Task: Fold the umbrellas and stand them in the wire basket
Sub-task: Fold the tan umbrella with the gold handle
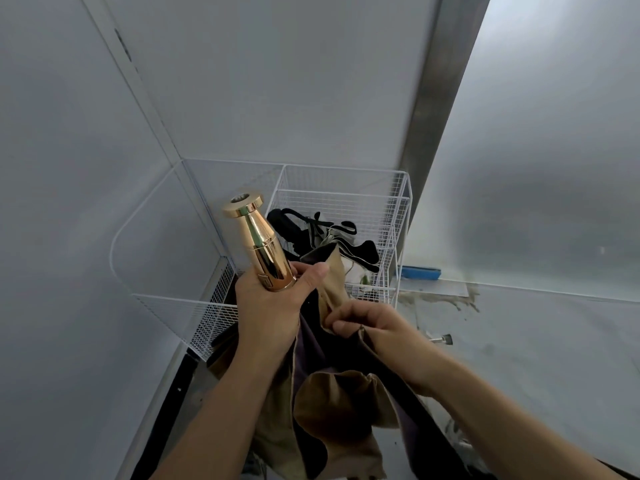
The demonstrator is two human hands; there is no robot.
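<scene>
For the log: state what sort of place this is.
Probably an indoor storage corner: plain white walls meet behind a white wire basket that holds a folded black umbrella.

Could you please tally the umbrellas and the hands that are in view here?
Umbrellas: 2 (tan umbrella, black umbrella)
Hands: 2 (left hand, right hand)
Total: 4
</scene>
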